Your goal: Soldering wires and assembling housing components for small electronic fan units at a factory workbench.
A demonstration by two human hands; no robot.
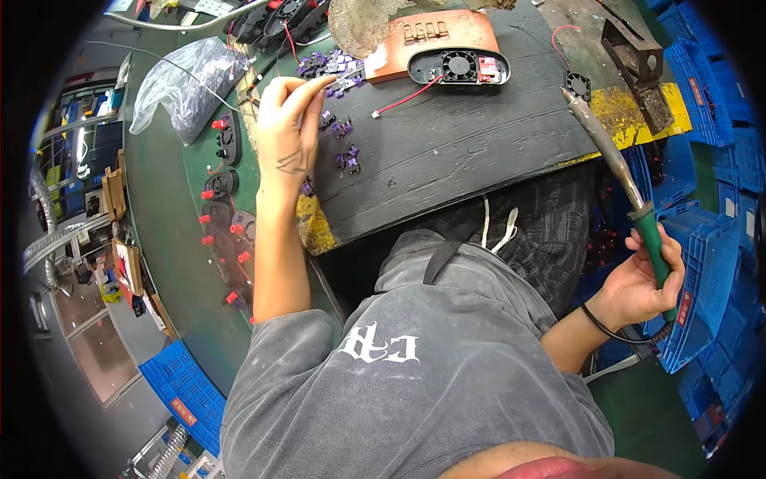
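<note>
My right hand [645, 275] is wrapped round the green handle of a soldering iron [614, 156], whose metal tip points up and away over the table's right side. My left hand [289, 120] is closed in a pinch at the table's far left; a thin greyish piece shows at its fingertips, too small to name. Just beyond those fingertips lies a pile of small purple-and-black parts [339, 65], with several more strewn below the hand. A black oval housing [459, 67] with a small fan and a red circuit board leans against an orange-brown block [435, 36]. Its red lead [407, 97] trails onto the black tabletop.
A clear plastic bag [187, 88] of parts lies on the green surface at left, above a column of fan housings with red pieces [227, 140]. A rusty metal iron stand [636, 72] and a loose fan [578, 85] sit at far right. Blue crates [694, 271] are stacked beyond.
</note>
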